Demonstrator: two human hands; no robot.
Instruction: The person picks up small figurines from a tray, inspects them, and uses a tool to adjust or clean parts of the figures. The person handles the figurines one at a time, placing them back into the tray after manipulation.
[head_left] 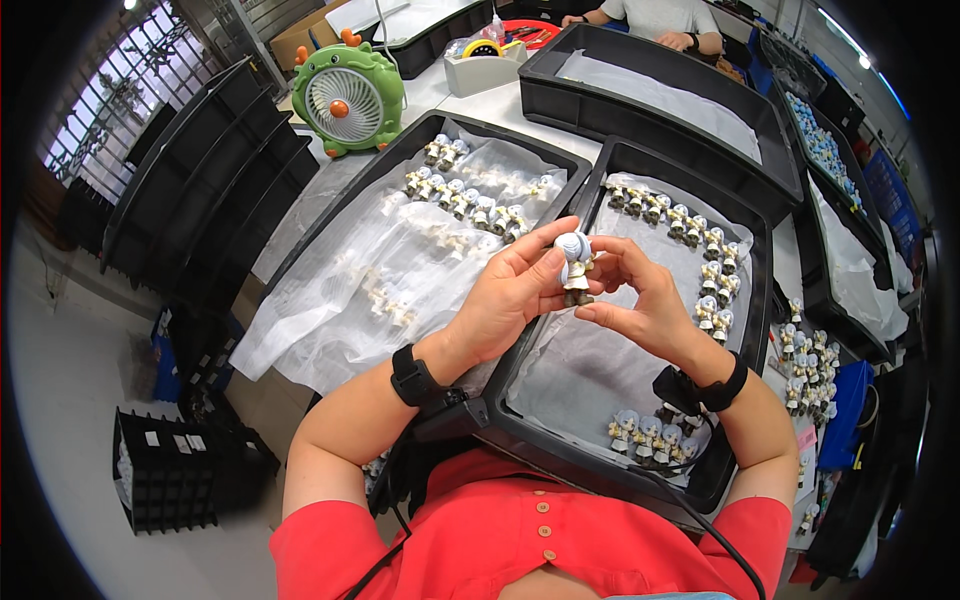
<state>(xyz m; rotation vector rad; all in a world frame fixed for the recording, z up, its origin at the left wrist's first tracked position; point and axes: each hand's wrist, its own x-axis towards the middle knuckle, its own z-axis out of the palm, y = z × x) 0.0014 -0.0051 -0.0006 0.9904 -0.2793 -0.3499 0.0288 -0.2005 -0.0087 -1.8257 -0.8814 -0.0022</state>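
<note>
A small figurine (574, 268) with pale blue-grey hair, white clothing and dark boots is held upright between my two hands, above the rim where two trays meet. My left hand (505, 295) grips it from the left with thumb and fingers. From the other side, my right hand (640, 300) curves round it, fingertips touching its side and thumb by its base. Below my right hand is a black tray (765, 300) lined with white sheet, with similar figurines (690, 225) in rows along its far and right sides and more at its near end.
The left black tray (300, 262) holds more figurines, partly under thin white sheets (330, 310). Behind it stands a green fan (345, 95). Another lined tray (650, 125) lies farther back, near a person (660, 20). Loose figurines (810, 370) stand at the right. Stacked black trays (200, 170) lean at the left.
</note>
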